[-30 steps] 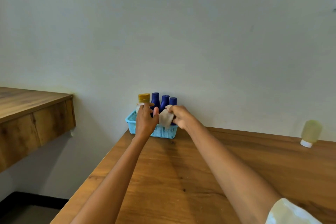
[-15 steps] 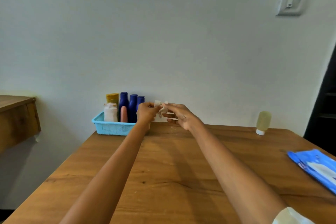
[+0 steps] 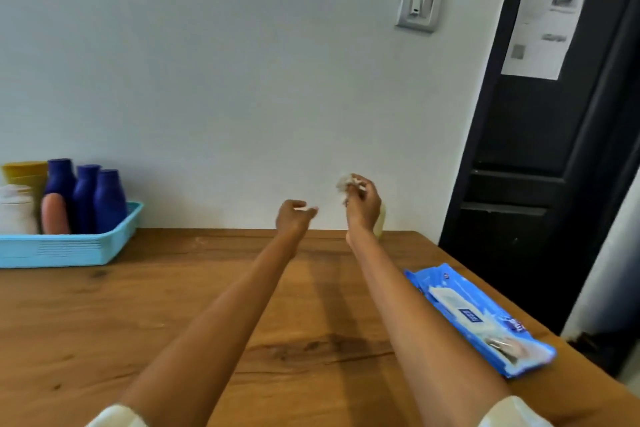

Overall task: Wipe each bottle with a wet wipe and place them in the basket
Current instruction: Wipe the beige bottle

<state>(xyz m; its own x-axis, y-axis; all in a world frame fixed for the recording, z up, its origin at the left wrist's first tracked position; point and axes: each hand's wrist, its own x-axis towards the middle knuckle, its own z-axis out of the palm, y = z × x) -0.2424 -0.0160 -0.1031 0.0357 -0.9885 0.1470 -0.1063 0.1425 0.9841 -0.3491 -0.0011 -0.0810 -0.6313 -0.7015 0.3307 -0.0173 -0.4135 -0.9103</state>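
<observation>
A light blue basket (image 3: 69, 248) stands at the table's far left against the wall. It holds three dark blue bottles (image 3: 109, 201), a yellow bottle (image 3: 24, 172), a white bottle (image 3: 15, 208) and a pink bottle (image 3: 55, 213). My right hand (image 3: 363, 204) is raised near the wall and pinches a crumpled wet wipe (image 3: 344, 184). Behind that hand a pale yellow bottle (image 3: 381, 224) stands on the table, mostly hidden. My left hand (image 3: 294, 217) hovers beside it, fingers loosely curled and holding nothing.
A blue pack of wet wipes (image 3: 478, 319) lies on the wooden table (image 3: 173, 305) near its right edge. A black door (image 3: 540, 149) stands to the right, and a wall switch (image 3: 419, 9) is above.
Both hands have moved right, away from the basket, toward the pale yellow bottle. The wipe has stayed in my right hand while my left hand let go of it. The view has swung right.
</observation>
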